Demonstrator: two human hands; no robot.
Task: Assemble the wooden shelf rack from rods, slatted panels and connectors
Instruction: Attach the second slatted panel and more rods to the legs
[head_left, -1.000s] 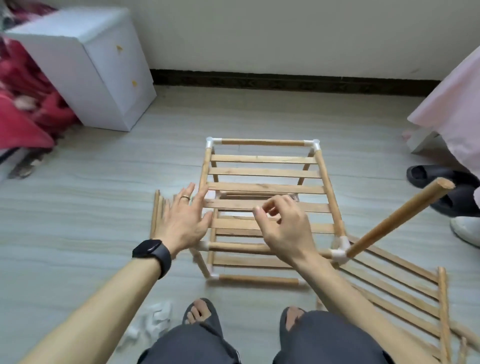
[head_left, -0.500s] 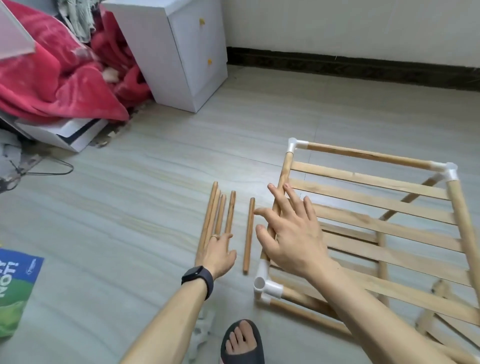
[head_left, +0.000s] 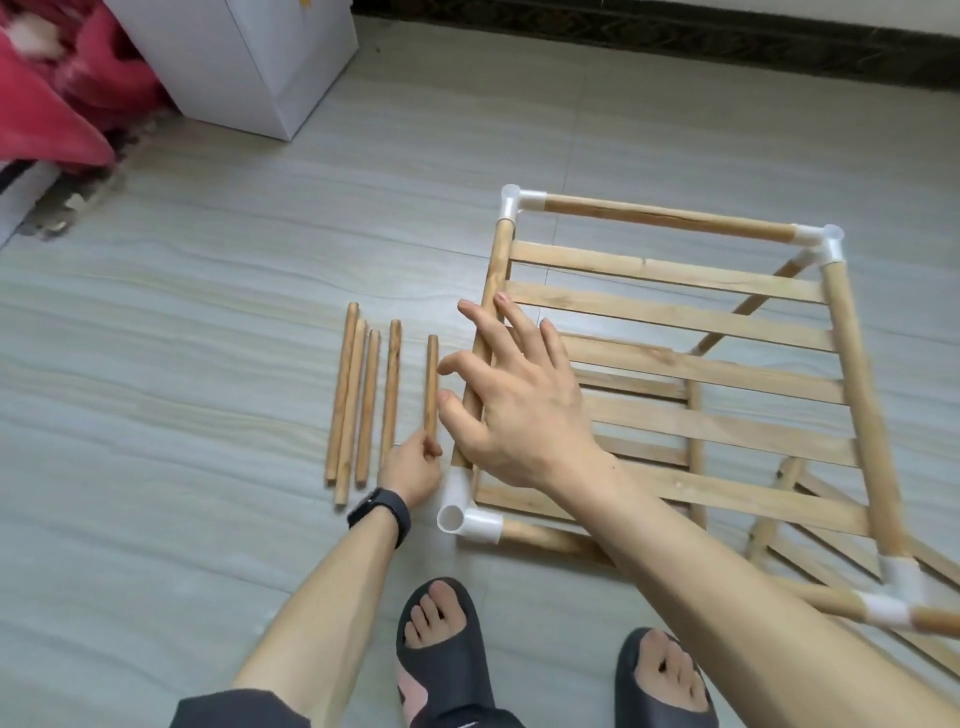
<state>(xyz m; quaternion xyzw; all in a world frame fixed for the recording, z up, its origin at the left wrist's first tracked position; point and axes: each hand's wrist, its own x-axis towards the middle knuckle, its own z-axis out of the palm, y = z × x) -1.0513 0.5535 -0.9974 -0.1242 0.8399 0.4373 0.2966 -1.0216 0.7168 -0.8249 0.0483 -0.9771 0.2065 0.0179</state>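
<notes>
Left hand (head_left: 413, 470) now grips fifth rod (head_left: 431, 384).

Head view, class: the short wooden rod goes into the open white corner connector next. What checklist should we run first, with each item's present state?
1. Left hand grips the short wooden rod at its near end: ok.
2. White plastic corner connector socket open and empty: ok.
3. Rod pointed at that socket: not ok; it lies alongside the slatted wooden frame.
4. Right hand steadying the frame: cannot tell; straight fingers over its left rail, contact unclear.
5. Four spare wooden rods out of the way: ok, further left on the floor.
</notes>
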